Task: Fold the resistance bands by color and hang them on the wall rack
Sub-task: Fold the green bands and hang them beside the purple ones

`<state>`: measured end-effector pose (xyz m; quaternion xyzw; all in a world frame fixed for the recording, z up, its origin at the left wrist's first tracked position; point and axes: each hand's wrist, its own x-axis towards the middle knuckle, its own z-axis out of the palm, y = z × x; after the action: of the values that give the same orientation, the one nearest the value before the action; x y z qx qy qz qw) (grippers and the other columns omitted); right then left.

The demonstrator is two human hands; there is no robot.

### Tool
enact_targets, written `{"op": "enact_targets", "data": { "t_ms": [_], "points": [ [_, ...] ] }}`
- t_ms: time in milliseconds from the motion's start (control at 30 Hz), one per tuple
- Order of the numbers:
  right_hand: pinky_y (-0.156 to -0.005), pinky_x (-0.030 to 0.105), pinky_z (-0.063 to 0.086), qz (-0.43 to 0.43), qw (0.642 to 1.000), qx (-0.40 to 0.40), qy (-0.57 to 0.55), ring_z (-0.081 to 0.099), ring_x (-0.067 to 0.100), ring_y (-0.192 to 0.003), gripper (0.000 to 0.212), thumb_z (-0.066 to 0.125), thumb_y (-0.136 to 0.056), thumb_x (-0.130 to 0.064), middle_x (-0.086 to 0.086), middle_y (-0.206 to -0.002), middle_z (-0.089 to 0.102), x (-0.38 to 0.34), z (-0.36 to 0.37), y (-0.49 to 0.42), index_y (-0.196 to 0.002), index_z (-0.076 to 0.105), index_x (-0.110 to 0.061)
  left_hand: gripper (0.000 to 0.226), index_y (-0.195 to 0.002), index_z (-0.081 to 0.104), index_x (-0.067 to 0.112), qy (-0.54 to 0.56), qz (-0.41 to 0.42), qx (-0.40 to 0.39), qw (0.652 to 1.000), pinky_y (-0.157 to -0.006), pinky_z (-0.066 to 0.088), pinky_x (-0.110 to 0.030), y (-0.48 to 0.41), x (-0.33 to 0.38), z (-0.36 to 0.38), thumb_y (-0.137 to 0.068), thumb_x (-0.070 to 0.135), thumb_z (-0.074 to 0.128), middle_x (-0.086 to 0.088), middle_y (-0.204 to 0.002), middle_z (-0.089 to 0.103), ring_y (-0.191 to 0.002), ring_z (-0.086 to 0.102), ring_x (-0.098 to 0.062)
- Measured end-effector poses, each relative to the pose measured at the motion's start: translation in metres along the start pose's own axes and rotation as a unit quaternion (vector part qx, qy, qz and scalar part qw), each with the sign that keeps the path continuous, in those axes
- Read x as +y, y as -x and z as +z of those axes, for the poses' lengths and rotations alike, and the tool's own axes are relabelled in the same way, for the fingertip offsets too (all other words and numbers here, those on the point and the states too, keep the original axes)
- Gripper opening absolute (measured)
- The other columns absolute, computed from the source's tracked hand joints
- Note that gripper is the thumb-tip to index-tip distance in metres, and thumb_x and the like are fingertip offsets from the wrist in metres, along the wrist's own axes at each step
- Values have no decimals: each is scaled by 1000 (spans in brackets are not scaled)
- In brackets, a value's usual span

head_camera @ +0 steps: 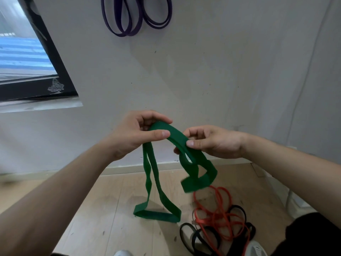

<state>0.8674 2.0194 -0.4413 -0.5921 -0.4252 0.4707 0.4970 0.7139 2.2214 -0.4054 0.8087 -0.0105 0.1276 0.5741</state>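
I see left hand (pixel 136 133) pinching green band (pixel 177 137) at its top bend, thumb over, fingers curled under. Right hand (pixel 212 141) pinches the same band just beside it, thumb on top. The band arches between them. A long loop hangs from the left hand toward the floor (pixel 110 209); can't tell if it touches. A shorter folded end dangles under the right hand, blurred. Purple bands (pixel 129 21) hang on wall above. Red band (pixel 217 213) and black bands (pixel 195 239) are tangled on the floor, right.
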Motion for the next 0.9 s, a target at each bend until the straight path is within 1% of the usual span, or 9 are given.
{"op": "enact_targets", "data": {
  "t_ms": [100, 200, 267, 433, 500, 600, 733, 833, 900],
  "points": [
    [-88, 38, 56, -23, 995, 42, 85, 65, 27, -95, 37, 75, -81, -5, 14, -103, 64, -2, -1, 5, -114, 59, -4, 37, -106, 74, 11, -14, -13, 15, 1000, -78, 52, -17, 0, -4, -7, -70, 20, 78, 1, -95, 77, -89, 72, -11],
    [-94, 48, 56, -67, 972, 138, 179, 68, 32, -93, 42, 84, -78, -5, 17, -103, 68, -5, 5, 5, -113, 60, -5, 37, -105, 74, 14, -22, -24, 29, 999, -80, 53, -18, 0, -7, -11, -69, 23, 79, -2, -99, 78, -92, 72, -14],
    [-95, 47, 54, -90, 953, 176, 229, 70, 28, -98, 42, 84, -79, -6, 14, -106, 70, -7, 10, 3, -113, 61, -7, 38, -105, 75, 15, -30, -29, 35, 999, -80, 54, -19, 0, -9, -13, -69, 25, 79, -3, -99, 77, -91, 72, -15],
    [-96, 43, 56, -133, 940, 225, 220, 72, 23, -99, 38, 82, -81, -7, 9, -106, 73, -14, 11, 7, -116, 66, -7, 41, -107, 73, 12, -55, -61, 8, 997, -72, 52, -22, 0, -6, -9, -69, 29, 80, 1, -84, 73, -74, 65, -10],
    [-96, 37, 57, -157, 934, 233, 220, 72, 19, -100, 38, 81, -82, -7, 7, -106, 74, -17, 13, 8, -118, 68, -6, 41, -105, 73, 12, -65, -67, -22, 995, -71, 51, -24, 1, -5, -2, -70, 30, 85, 3, -81, 71, -75, 64, -11],
    [-94, 26, 56, -166, 927, 221, 253, 71, 11, -102, 44, 83, -81, -12, 1, -108, 74, -18, 23, 7, -123, 66, -9, 42, -102, 74, 16, -95, -52, -30, 994, -78, 56, -36, -1, -3, 13, -71, 39, 89, -7, -91, 73, -83, 68, -24],
    [-90, 33, 60, -132, 936, 210, 250, 73, 14, -96, 63, 86, -78, -16, 2, -102, 74, -15, 25, 4, -131, 53, -19, 27, -95, 75, 16, -134, -41, 3, 990, -69, 56, -27, -7, 1, 26, -75, 31, 86, -4, -83, 73, -73, 68, -14],
    [-90, 39, 60, -114, 954, 189, 203, 73, 19, -102, 87, 89, -73, -16, 4, -117, 69, -14, 20, 5, -146, 42, -24, 25, -94, 78, 17, -145, -32, 5, 989, -69, 55, -33, -8, 4, 27, -75, 31, 85, -7, -84, 75, -77, 69, -21],
    [-96, 35, 58, -95, 964, 171, 180, 70, 19, -109, 97, 88, -71, -24, 1, -128, 63, -13, 15, 7, -153, 36, -27, 24, -93, 78, 16, -128, -24, 10, 991, -63, 51, -26, -8, 7, 26, -75, 31, 84, -9, -82, 74, -70, 65, -14]
  ]
}}
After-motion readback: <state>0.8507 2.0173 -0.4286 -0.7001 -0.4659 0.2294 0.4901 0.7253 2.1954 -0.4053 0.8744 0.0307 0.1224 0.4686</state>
